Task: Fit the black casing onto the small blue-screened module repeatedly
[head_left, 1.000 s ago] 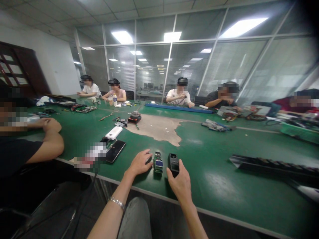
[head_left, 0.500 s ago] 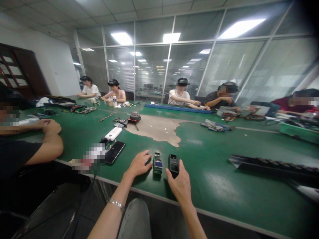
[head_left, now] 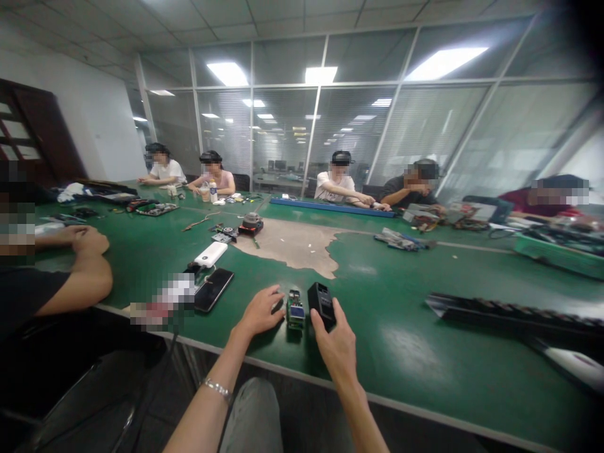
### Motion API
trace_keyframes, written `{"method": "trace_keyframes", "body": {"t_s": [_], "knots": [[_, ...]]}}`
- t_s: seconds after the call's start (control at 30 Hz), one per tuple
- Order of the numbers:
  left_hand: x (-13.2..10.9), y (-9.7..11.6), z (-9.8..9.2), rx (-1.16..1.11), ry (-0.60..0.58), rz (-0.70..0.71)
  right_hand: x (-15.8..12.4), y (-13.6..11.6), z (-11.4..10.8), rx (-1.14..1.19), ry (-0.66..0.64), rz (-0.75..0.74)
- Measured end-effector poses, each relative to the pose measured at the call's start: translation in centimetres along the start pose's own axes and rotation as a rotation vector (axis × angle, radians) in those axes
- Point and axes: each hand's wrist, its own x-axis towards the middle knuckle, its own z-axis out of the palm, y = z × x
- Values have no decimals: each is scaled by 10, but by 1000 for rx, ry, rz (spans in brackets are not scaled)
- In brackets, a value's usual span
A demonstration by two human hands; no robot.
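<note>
Green-topped surface (head_left: 391, 302) fills the head view. The right hand (head_left: 337, 343) has its fingers (head_left: 338, 313) closed on the lower end of a tilted black box (head_left: 321, 304), its long axis pointing away. The left hand (head_left: 258, 311), fingers curled, hiding any hold, lies just beside a small circuit module (head_left: 296, 309) between both hands.

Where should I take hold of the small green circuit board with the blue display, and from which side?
Probably pinch the circuit board by its short ends from above, using the left hand beside it: the display faces up, and the black casing in the right hand crowds its right edge.
</note>
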Motion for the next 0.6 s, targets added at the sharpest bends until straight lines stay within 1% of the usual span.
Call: {"method": "trace_keyframes", "body": {"t_s": [0.13,0.23,0.5,0.6], "knots": [[0,-2,1,-4,2,-9,1,-28,4,-10,-75,-109],[-1,-3,2,-4,13,-6,1,-41,12,-73,-110,-158],[-1,-4,1,-11,36,11,0,-49,25,-226,-78,-181],[-1,-4,2,-15,39,5,0,-51,28,-276,-90,-181]]}}
